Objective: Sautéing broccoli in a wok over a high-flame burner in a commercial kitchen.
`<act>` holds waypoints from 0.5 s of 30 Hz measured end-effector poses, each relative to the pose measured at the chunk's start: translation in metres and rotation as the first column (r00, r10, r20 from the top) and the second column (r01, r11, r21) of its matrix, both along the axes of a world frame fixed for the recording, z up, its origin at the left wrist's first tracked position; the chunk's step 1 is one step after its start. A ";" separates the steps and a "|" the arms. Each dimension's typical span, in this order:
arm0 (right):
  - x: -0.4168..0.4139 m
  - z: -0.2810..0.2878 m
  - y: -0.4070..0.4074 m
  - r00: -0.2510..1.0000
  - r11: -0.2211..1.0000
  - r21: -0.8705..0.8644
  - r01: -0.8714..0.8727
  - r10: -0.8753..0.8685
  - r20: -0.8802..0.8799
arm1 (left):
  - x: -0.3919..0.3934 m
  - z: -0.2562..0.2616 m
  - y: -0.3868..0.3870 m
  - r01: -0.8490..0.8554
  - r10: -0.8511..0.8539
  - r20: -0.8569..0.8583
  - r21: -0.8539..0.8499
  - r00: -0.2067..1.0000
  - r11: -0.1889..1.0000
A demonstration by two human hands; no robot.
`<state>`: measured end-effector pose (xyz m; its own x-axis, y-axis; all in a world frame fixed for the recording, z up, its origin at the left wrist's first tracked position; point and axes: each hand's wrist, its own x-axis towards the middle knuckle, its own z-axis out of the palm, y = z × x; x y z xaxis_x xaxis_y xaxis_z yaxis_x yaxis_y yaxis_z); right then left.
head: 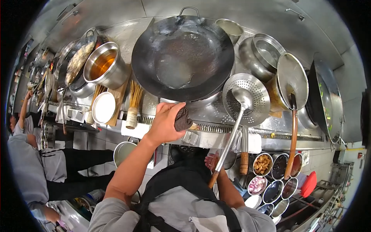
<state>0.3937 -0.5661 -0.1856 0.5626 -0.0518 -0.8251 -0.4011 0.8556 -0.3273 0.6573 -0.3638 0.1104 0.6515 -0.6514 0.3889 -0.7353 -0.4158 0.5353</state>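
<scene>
A folded dark brown cloth (183, 119) is gripped in my left hand (163, 123), just below the near rim of a large black wok (185, 58). A little liquid lies in the bottom of the wok, which sits on the steel range. My right hand (212, 161) hangs low by the counter's front edge, palm up with its fingers apart. The handle of a steel ladle (243, 97) crosses in front of part of it. That ladle's bowl rests in a perforated skimmer (247, 116) to the right of the wok.
Left stand a steel pot of amber liquid (101, 65), a bamboo brush (134, 101) and a white round dish (103, 108). On the right are a fine strainer (292, 78), another wok (327, 98) and ingredient tubs (272, 191). A co-worker (37, 165) stands at left.
</scene>
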 end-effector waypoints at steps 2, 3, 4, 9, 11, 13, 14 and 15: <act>-0.011 0.063 0.011 0.992 0.992 0.097 0.086 -0.094 0.080 | 0.001 -0.001 -0.001 0.013 -0.013 0.002 -0.026 1.000 1.000; 0.001 0.121 0.024 0.993 0.993 0.063 0.104 -0.107 0.046 | 0.002 0.002 0.009 -0.030 0.030 0.009 -0.020 1.000 0.999; 0.005 0.169 0.032 0.990 0.990 -0.036 0.140 -0.139 0.040 | 0.003 0.004 0.009 -0.038 0.038 0.005 -0.034 0.999 0.999; 0.010 0.268 0.017 0.990 0.904 -0.427 0.028 0.034 0.136 | 0.008 0.003 -0.003 -0.025 0.030 0.045 -0.105 0.999 0.994; 0.011 0.286 0.013 0.970 0.939 -0.330 0.095 -0.013 0.242 | 0.007 0.005 -0.003 -0.018 0.025 0.070 -0.105 0.997 0.994; 0.019 0.295 0.012 0.909 0.954 -0.269 0.136 -0.013 0.416 | 0.008 0.005 -0.006 -0.012 0.018 0.061 -0.099 0.998 0.995; 0.028 0.294 0.008 0.919 0.942 -0.319 0.100 0.035 0.392 | 0.009 0.004 -0.006 -0.004 0.009 0.051 -0.096 0.999 0.995; 0.042 0.293 0.002 0.946 0.939 -0.336 0.069 0.045 0.321 | 0.009 0.003 -0.005 0.001 0.002 0.043 -0.086 0.999 0.996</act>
<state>0.4357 -0.5641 0.1077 0.7896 -0.3041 -0.5330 -0.2168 0.6743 -0.7059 0.6667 -0.3683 0.1138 0.6332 -0.6141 0.4710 -0.7582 -0.3702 0.5366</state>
